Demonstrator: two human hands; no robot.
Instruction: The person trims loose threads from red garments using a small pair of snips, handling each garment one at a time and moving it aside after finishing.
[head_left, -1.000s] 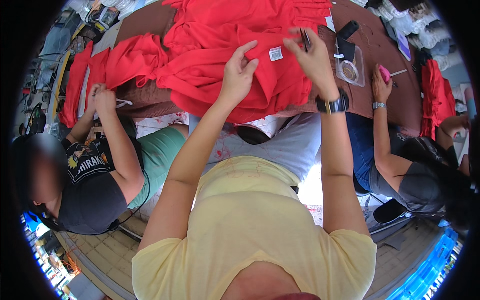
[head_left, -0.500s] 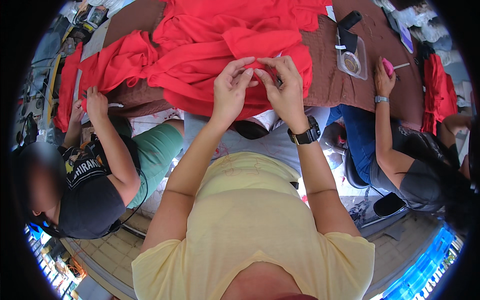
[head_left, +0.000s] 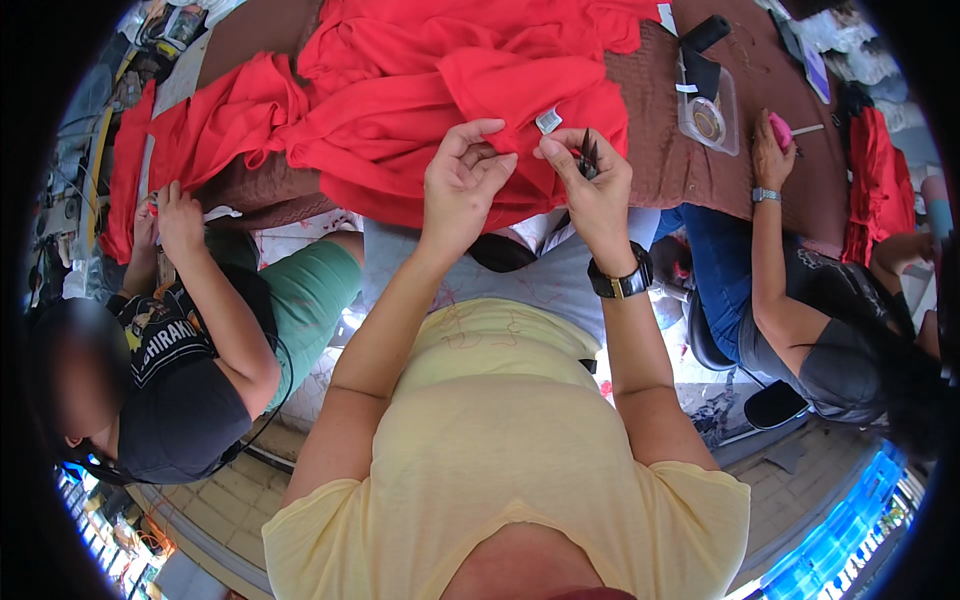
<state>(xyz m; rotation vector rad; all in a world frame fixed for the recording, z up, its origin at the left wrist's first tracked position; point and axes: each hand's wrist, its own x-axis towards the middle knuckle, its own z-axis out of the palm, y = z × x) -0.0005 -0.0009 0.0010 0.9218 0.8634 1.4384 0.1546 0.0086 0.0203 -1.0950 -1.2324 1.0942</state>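
Red fabric (head_left: 400, 120) lies heaped in front of me, with a small white label (head_left: 548, 120) showing just above my fingers. My left hand (head_left: 462, 195) is over its near part, thumb and forefinger apart, the other fingers loosely curled; I see nothing between them. Dark thread snips (head_left: 588, 155) are held in my right hand (head_left: 598, 200), blades pointing up and away from me. The thumb and forefinger of that hand come close together beside the label. Whether they also pinch a thread or the cloth is too small to tell.
A brown quilted cloth (head_left: 660, 150) covers the table. At right, a clear plastic box (head_left: 728, 120) holds a tape roll, near a black cylinder (head_left: 706, 34). A co-worker's hand at right holds a pink thing (head_left: 780, 130); a co-worker at left handles red fabric (head_left: 240, 105).
My hands have moved apart, the right one shifting rightward and turning so the snips show clearly. The white label has come into plain view between them.
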